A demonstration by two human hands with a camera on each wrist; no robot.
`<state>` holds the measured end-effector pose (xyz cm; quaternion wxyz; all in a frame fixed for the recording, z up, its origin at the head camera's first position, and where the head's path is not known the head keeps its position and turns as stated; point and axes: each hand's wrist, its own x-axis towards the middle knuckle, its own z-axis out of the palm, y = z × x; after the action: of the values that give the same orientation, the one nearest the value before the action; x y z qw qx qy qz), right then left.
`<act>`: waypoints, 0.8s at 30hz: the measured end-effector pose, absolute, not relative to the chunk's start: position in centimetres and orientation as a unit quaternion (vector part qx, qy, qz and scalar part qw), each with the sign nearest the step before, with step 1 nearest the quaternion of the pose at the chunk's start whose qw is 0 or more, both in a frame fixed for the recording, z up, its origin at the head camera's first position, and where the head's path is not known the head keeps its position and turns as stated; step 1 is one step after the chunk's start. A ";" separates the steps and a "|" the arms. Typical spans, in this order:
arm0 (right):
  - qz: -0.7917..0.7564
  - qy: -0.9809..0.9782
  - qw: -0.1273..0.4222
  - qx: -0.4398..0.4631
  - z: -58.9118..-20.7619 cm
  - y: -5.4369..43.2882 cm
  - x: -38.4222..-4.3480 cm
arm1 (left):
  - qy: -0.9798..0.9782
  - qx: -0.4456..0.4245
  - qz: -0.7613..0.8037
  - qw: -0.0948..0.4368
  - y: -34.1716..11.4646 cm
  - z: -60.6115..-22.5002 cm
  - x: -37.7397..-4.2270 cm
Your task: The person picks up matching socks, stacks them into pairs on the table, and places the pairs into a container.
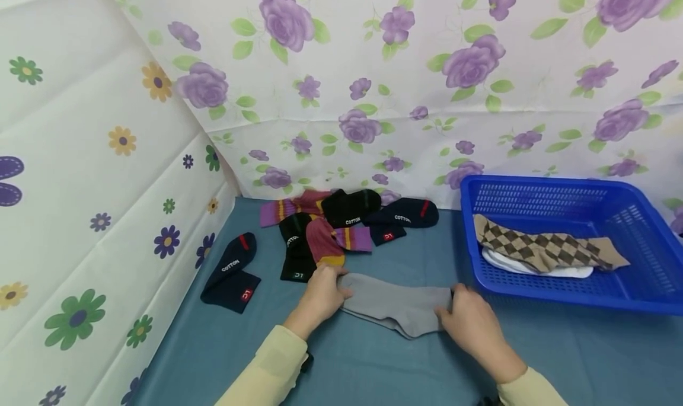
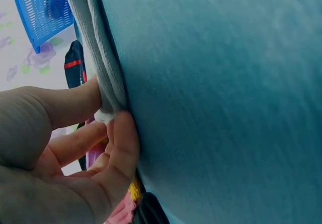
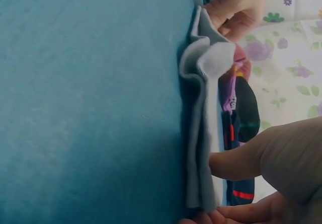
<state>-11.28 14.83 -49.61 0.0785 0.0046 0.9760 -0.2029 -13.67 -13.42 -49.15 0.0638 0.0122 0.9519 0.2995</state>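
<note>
Two grey socks (image 1: 395, 302), laid one over the other, stretch between my hands just over the blue-green cloth. My left hand (image 1: 323, 293) pinches their left end between thumb and fingers; the left wrist view shows the two layers of the socks (image 2: 103, 58) meeting at the fingertips. At the opposite, cuff end, my right hand (image 1: 472, 323) grips with the thumb on top and the fingers beneath. In the right wrist view the socks (image 3: 201, 118) bulge and fold near the middle.
Behind the left hand lie black socks (image 1: 349, 207), maroon-and-purple striped socks (image 1: 322, 240) and a navy sock (image 1: 400, 213). Another navy sock (image 1: 229, 275) lies at the left. A blue basket (image 1: 565, 296) on the right holds an argyle sock (image 1: 549, 250) over a white sock (image 1: 512, 264).
</note>
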 end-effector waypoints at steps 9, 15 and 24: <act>-0.236 0.960 0.150 0.021 -49.2 14.9 -12.4 | 0.950 -0.028 0.298 0.087 -13.2 -48.9 -13.9; -0.255 0.952 0.168 0.026 -49.1 14.8 -12.6 | 0.955 -0.041 0.267 0.122 -13.2 -48.8 -14.1; -0.254 0.959 0.125 0.004 -49.0 14.4 -11.9 | 0.946 -0.007 0.294 0.134 -13.3 -48.9 -13.9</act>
<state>-11.92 14.43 -49.00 0.1252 0.0039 0.9590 -0.2544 -13.94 -13.25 -48.86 0.1338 -0.0071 0.9464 0.2940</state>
